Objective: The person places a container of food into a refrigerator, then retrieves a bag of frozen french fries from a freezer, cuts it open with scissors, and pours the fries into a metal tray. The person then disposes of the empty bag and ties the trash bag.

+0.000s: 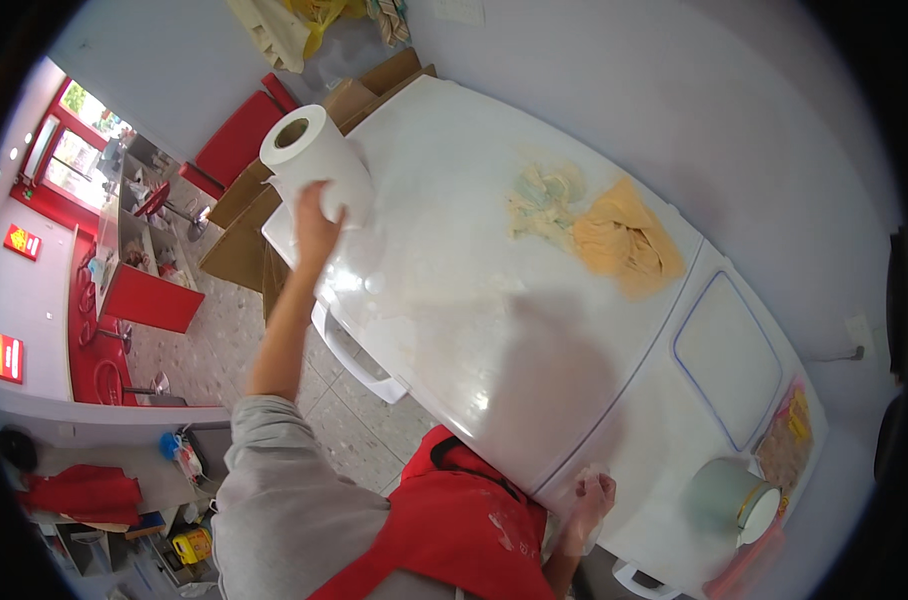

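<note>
My left hand (320,225) reaches out to a large white roll (326,169) with a hollow core, which stands at the far left end of a white chest freezer lid (439,217). Its thumb and fingers are spread against the roll's near side; whether they press on it is not clear. Low over the near edge of the lid is my right hand (595,495), fingers curled. Thin clear plastic (585,529) covers this hand and wrist, and whitish plastic shows at the fingertips. Whether the fingers hold anything is hidden.
Crumpled orange cloth (626,240) and a pale green cloth (544,195) lie towards the back of the lid. A grey-green canister (731,495) lies at the right, near a printed plastic bag (788,442). Cardboard (244,232) and a red chair (236,135) stand beyond the left end.
</note>
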The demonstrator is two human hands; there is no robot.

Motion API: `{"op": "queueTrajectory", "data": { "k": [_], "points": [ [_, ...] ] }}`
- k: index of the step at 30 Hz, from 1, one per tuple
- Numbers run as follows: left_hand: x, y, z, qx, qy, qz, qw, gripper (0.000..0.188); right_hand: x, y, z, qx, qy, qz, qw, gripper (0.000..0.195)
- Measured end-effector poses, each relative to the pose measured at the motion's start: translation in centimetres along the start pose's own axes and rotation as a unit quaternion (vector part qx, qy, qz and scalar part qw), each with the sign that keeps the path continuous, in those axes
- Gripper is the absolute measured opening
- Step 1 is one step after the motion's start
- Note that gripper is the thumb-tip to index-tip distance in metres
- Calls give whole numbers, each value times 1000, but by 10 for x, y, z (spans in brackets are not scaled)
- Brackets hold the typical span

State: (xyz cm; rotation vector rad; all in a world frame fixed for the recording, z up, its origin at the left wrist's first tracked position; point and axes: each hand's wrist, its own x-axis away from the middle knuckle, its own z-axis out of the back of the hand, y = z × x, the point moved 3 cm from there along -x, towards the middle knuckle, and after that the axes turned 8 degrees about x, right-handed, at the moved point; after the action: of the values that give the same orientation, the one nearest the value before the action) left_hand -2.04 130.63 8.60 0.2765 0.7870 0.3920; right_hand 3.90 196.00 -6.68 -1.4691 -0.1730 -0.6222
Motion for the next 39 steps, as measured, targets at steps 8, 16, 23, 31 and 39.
{"op": "queueTrajectory", "data": {
  "k": [8, 16, 23, 31, 39],
  "points": [
    [-127, -76, 3, -255, -234, 53, 937, 89, 47, -44, -82, -6, -46, 47, 998, 6],
    [-113, -90, -11, -192, -175, 30, 965, 82, 35, -15, -52, -67, 32, 67, 995, 3],
    [-74, 97, 47, 18, -268, -11, 963, 66, 35, -8, -32, -44, 6, 69, 997, 10],
    [-42, 353, 50, 189, -270, -255, 909, 66, 64, -59, 15, -38, 11, 44, 998, 13],
    [-18, 611, -90, 258, -230, -441, 828, 65, 73, -9, 136, -151, 132, -36, 979, 9]
  ]
}}
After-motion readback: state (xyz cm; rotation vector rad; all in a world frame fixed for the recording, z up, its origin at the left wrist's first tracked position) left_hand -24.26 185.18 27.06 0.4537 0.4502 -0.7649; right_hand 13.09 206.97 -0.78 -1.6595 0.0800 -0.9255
